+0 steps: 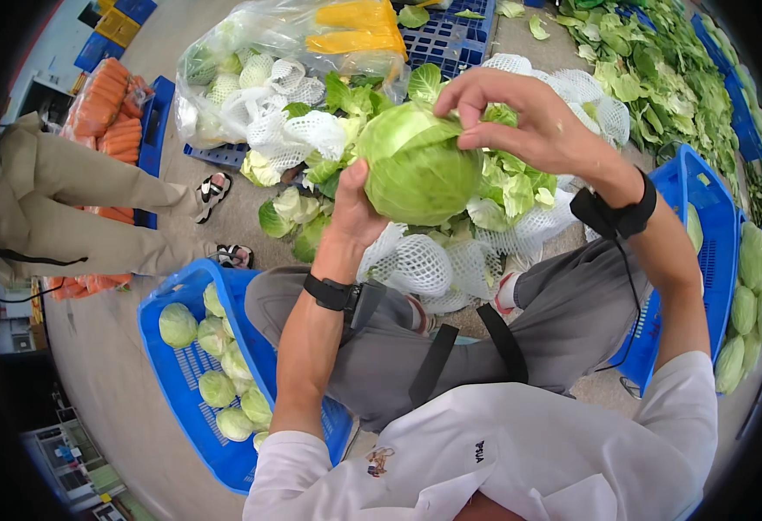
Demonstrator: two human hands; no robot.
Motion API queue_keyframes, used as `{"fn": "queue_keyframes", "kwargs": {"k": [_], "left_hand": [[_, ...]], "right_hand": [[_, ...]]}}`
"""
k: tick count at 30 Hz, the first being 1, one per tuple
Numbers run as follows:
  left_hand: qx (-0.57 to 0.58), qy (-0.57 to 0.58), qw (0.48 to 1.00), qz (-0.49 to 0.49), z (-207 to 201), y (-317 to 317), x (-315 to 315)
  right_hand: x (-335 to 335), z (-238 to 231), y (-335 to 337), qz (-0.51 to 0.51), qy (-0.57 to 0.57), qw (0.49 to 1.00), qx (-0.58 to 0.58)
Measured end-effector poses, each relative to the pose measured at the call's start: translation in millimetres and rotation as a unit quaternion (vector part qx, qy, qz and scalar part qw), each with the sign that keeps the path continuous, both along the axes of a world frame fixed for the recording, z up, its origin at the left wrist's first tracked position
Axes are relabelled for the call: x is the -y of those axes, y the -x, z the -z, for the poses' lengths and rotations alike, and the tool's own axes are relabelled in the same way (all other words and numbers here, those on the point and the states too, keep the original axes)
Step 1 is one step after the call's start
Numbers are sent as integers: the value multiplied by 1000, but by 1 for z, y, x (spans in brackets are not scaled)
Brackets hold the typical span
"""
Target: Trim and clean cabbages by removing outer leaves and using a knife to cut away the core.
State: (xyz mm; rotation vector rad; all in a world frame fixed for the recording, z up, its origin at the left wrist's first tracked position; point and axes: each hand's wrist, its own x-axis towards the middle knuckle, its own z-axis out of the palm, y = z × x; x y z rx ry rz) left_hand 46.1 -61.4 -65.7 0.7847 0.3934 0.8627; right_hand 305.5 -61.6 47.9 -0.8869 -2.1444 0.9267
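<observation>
A round green cabbage [416, 169] is held up over the leaf pile, between my two hands. My left hand [357, 207] supports it from the lower left, thumb upright against its side and the other fingers hidden behind it. At its upper right, my right hand [516, 113] has bent fingers, with thumb and forefinger closing on the edge of an outer leaf. Loose cabbage leaves [290, 208] and white foam net sleeves [424, 265] lie on the floor below and around it.
Cabbages fill part of a blue crate [151, 339] at my left; another blue crate [689, 174] stands at my right. Ahead are a clear plastic bag [225, 65] of netted cabbages and a large leaf heap [633, 78]. A person [77, 174] stands at the left near bagged carrots [103, 95].
</observation>
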Motion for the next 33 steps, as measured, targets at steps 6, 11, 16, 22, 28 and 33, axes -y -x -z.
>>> {"fn": "queue_keyframes", "kwargs": {"k": [6,11,16,22,28,33], "left_hand": [[143,90,986,-2,-2,-15,-1],[177,91,980,1,-9,-25,-4],[142,126,977,-98,-11,-8,-11],[183,105,974,-89,-18,6,-18],[46,-3,977,-206,-11,4,-19],[16,-34,977,-209,9,2,-24]], "right_hand": [[1,38,20,8,38,943,-330],[-1,38,64,174,-83,859,-474],[33,61,64,216,-40,870,-442],[8,162,3,268,141,948,100],[-20,88,28,195,-8,981,-13],[-27,18,76,82,-286,946,132]]}}
